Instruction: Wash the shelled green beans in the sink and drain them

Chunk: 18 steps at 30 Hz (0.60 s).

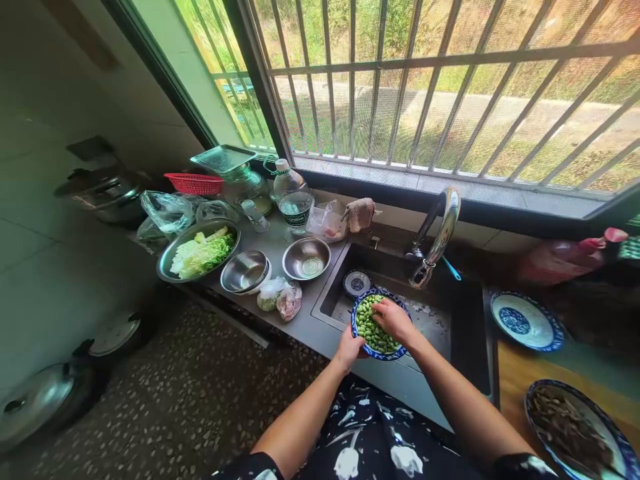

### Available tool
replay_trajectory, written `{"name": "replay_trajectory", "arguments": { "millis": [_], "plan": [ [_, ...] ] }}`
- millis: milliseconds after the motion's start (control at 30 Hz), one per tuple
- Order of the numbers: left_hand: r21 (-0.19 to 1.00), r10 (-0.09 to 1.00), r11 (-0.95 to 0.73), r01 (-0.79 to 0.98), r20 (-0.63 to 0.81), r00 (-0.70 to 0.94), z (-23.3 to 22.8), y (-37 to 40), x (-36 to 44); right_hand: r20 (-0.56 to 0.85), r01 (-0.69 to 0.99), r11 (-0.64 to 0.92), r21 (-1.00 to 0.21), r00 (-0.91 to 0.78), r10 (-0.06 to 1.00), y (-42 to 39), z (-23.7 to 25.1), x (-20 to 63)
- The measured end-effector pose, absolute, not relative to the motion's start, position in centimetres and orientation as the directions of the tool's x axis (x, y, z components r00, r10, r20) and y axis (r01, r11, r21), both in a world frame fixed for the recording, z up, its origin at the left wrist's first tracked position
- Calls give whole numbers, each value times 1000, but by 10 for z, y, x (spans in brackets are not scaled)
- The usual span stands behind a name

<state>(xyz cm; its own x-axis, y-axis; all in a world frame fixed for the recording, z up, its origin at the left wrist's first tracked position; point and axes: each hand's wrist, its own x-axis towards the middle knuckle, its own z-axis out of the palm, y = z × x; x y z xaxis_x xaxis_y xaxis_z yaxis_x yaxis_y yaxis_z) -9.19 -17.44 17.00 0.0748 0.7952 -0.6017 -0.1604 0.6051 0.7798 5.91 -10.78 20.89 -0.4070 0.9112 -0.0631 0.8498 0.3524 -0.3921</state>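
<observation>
My left hand [349, 349] grips the near left rim of a blue-and-white bowl [356, 328], thumb on top. The bowl is filled with shelled green broad beans [369, 331] and is held over the front edge of the sink [460, 333]. From the right, my right hand [393, 320] reaches into the bowl, its fingers bent and bunched together on the beans. Part of the fingertips is hidden among them. Beneath and behind the bowl, a small blue-patterned dish [357, 283] lies in the sink. The faucet [437, 243] arches over the basin.
Left on the counter are a basin of cabbage [200, 257], metal bowls [307, 259], tied plastic bags [281, 299] and a large bottle [294, 200]. On the right, a patterned plate [525, 321] and a bowl of dark, shredded food [570, 423] stand by a wooden board [515, 373].
</observation>
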Motion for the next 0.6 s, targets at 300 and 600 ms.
{"name": "replay_trajectory", "arguments": {
  "millis": [300,600],
  "plan": [
    [783,803,595,-180,-591,83,178,-175,-97,-27,759,221,-612,-299,954,-105,200,68],
    [791,806,591,-156,-580,115,175,-175,-104,-1,837,274,-473,-312,950,-77,201,71]
  ]
}}
